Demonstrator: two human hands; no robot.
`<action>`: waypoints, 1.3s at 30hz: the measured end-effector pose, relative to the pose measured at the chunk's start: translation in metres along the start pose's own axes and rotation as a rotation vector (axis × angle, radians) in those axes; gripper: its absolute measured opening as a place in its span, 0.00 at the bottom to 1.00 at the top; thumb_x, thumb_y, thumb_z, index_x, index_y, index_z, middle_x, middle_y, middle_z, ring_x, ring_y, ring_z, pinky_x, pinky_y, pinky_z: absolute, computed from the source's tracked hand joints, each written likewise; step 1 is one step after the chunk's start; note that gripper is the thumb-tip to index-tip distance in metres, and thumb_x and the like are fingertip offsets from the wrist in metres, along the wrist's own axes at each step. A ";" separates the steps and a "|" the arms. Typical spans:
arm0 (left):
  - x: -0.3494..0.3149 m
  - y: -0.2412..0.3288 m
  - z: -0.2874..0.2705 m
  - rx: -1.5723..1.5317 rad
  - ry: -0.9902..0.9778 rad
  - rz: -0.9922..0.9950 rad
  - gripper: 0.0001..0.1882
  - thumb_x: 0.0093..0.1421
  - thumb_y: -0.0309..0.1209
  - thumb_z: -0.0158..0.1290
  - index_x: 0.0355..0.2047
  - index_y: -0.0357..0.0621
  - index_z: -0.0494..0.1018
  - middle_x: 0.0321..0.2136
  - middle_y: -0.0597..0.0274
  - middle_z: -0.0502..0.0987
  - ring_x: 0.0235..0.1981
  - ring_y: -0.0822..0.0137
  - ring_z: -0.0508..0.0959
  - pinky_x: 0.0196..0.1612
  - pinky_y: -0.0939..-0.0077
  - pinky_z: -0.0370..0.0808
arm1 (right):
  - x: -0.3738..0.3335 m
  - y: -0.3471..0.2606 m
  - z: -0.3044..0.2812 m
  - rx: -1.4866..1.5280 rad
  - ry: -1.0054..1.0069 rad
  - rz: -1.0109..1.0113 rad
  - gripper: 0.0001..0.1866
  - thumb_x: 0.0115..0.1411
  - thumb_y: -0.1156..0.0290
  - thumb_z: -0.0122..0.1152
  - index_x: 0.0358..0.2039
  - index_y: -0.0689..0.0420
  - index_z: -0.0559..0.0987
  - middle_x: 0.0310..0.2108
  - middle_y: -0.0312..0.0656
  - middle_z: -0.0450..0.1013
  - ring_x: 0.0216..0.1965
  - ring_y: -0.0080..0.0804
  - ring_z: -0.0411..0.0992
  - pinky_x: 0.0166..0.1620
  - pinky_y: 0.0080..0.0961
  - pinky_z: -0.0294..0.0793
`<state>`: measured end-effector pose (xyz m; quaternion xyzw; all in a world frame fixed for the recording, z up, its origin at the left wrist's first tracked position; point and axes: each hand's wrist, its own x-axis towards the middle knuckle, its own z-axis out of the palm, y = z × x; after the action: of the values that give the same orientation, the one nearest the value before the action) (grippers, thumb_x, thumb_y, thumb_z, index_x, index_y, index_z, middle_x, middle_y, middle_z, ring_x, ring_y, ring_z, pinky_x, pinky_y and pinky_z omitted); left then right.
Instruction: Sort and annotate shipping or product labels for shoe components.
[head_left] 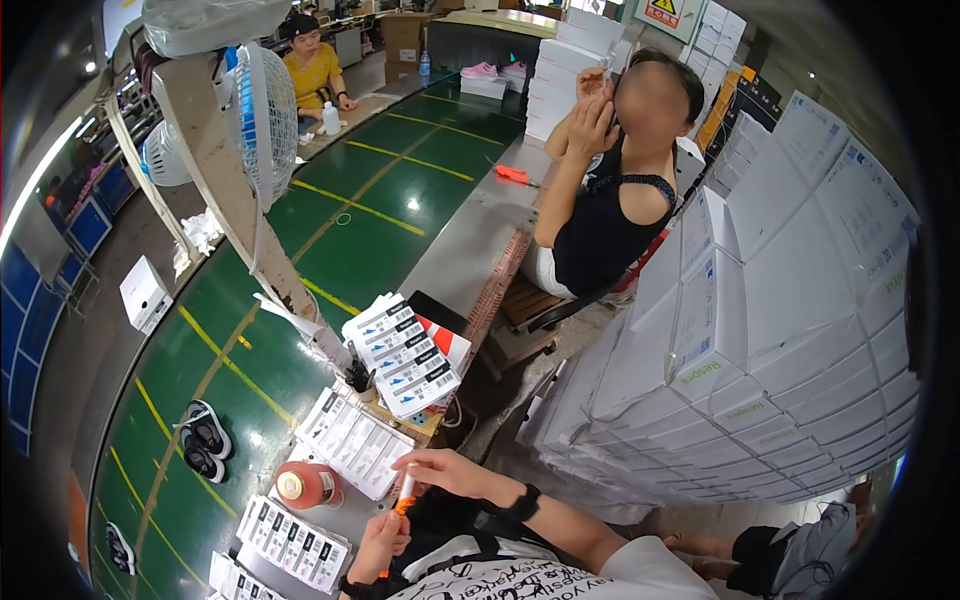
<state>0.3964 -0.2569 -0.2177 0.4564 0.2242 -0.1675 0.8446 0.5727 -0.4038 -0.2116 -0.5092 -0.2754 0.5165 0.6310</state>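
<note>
Currently holding an orange-and-white stick-like tool [406,487] in the clenched left grip [382,542], near the desk [430,195]; right grip [440,472] at its white end, pinching or not impossible to tell. Close by: red container [320,486], label sheets [350,442], slanting post [215,180].

Label sheets [355,440] smooth paper; green worktop [390,265] glossy

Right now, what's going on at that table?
The left hand grips a slim orange-and-white item; the right hand is at its white end, though whether it touches is unclear. Stacks of label sheets and a red container sit nearby, and dark shoes lie on the green table. A person in a black top sits beside it.
</note>
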 end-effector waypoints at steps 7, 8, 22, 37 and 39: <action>0.007 -0.002 0.019 0.092 -0.170 -0.111 0.20 0.69 0.46 0.38 0.29 0.44 0.66 0.16 0.78 0.55 0.15 0.83 0.53 0.17 0.87 0.49 | -0.052 -0.011 0.015 0.115 0.277 -0.130 0.09 0.65 0.72 0.51 0.42 0.62 0.75 0.37 0.39 0.77 0.35 0.18 0.72 0.39 0.16 0.72; 0.008 -0.009 0.015 0.096 -0.151 -0.136 0.20 0.69 0.47 0.38 0.29 0.44 0.66 0.16 0.78 0.56 0.15 0.83 0.52 0.17 0.87 0.49 | -0.051 -0.005 0.015 0.121 0.260 -0.120 0.09 0.65 0.72 0.51 0.42 0.62 0.75 0.37 0.39 0.77 0.35 0.18 0.72 0.39 0.16 0.72; -0.044 -0.075 -0.054 -0.241 0.509 0.071 0.20 0.68 0.49 0.39 0.26 0.49 0.63 0.14 0.78 0.55 0.12 0.83 0.53 0.14 0.86 0.48 | 0.123 0.075 0.073 -0.746 -0.212 0.100 0.30 0.62 0.59 0.53 0.62 0.56 0.61 0.35 0.52 0.76 0.34 0.44 0.77 0.38 0.33 0.74; 0.070 -0.026 0.021 1.003 -0.204 0.079 0.18 0.67 0.41 0.41 0.33 0.38 0.73 0.28 0.55 0.77 0.32 0.61 0.77 0.39 0.70 0.71 | -0.096 0.059 -0.063 -0.172 0.314 0.279 0.11 0.62 0.62 0.58 0.35 0.58 0.77 0.24 0.34 0.75 0.24 0.17 0.70 0.28 0.15 0.68; 0.080 -0.026 0.024 1.017 -0.251 0.097 0.18 0.67 0.40 0.41 0.35 0.39 0.73 0.30 0.56 0.78 0.34 0.62 0.77 0.41 0.71 0.71 | -0.104 0.063 -0.068 -0.141 0.359 0.259 0.11 0.62 0.63 0.59 0.34 0.58 0.77 0.23 0.34 0.75 0.23 0.17 0.70 0.28 0.15 0.68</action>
<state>0.4565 -0.2970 -0.2661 0.7949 -0.0095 -0.2693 0.5437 0.5765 -0.5283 -0.2739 -0.6669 -0.1267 0.4736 0.5611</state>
